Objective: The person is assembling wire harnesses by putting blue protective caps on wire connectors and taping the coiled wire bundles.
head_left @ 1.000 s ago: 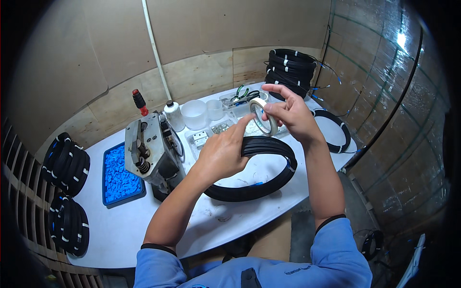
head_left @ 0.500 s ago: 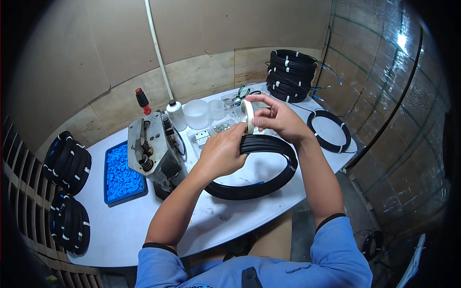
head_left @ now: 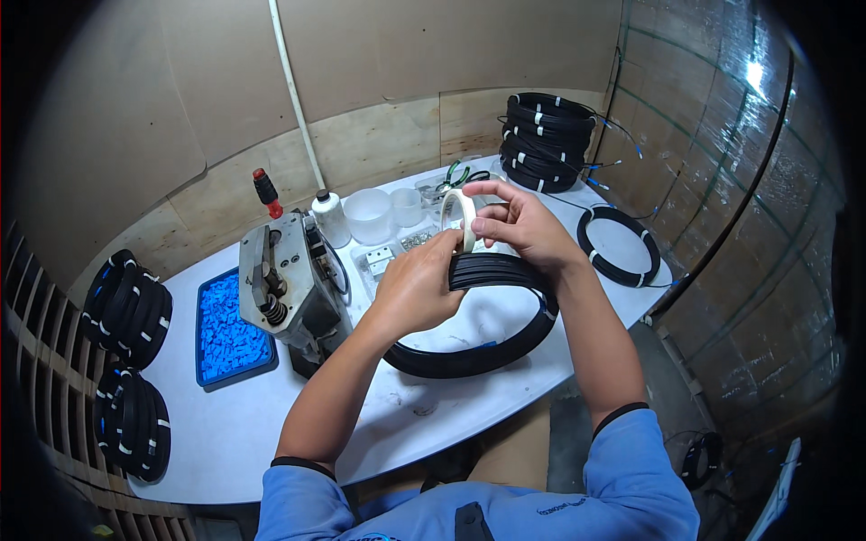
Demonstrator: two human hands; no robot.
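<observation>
A coil of black cable [head_left: 478, 358] is tilted up over the table, its upper strands gripped by my left hand [head_left: 419, 284], whose fingers wrap round them. Just above that grip stands a roll of white tape [head_left: 468, 219], upright on edge. My right hand [head_left: 523, 225] curls at the roll's right side, thumb and fingers closed on it. The tips of my left fingers are partly hidden behind the roll. A white band [head_left: 551, 316] shows on the coil's right side.
A metal press [head_left: 293, 279] and a tray of blue connectors [head_left: 233, 325] stand left. Behind are a white bottle [head_left: 331, 218] and translucent tubs [head_left: 368, 216]. Stacked cable coils [head_left: 546, 144] stand at back right; one single coil [head_left: 619, 276] lies right. More coils [head_left: 126, 307] hang over the left edge.
The tape roll has turned slightly, so more of its open ring shows. Both hands stay nearly in place, and the coil has barely moved.
</observation>
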